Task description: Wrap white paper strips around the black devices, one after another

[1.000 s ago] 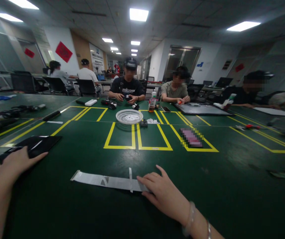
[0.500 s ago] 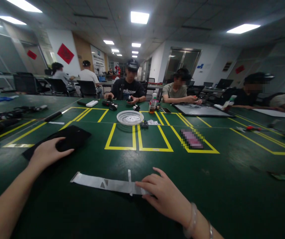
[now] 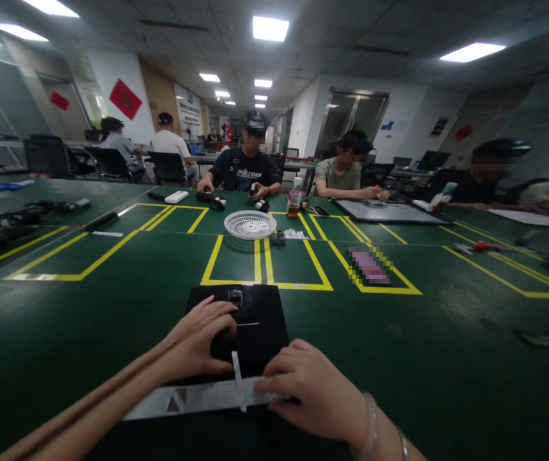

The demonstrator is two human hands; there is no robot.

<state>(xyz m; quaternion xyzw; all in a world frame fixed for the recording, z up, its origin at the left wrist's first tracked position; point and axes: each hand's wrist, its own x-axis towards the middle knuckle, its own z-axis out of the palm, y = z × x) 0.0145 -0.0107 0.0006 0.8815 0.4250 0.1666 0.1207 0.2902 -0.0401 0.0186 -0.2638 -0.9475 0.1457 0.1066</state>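
A flat black piece (image 3: 265,314) lies in front of me, with a small clear-and-dark part (image 3: 235,296) near its far edge. My left hand (image 3: 210,336) is curled over its left side, thumb and fingers around a dark rounded lump (image 3: 224,344). Close to me stretches a whitish flat ribbon strip (image 3: 207,392) with dark triangular marks. A narrow white band (image 3: 238,381) crosses it. My right hand (image 3: 306,390) pinches the strip towards its right end, which its fingers hide. The strip's left end is behind my left forearm.
Beyond are yellow tape outlines, a white round basket (image 3: 250,224), a blurred-out phone-like thing (image 3: 369,265) and a bottle (image 3: 294,200). Black cables (image 3: 29,214) lie at the left. Several people sit across the table, one handling small black parts.
My left hand has brought the black piece from the left to the middle, beyond the strip. The strip has shifted nearer to me and tilted, with my right hand still on it.
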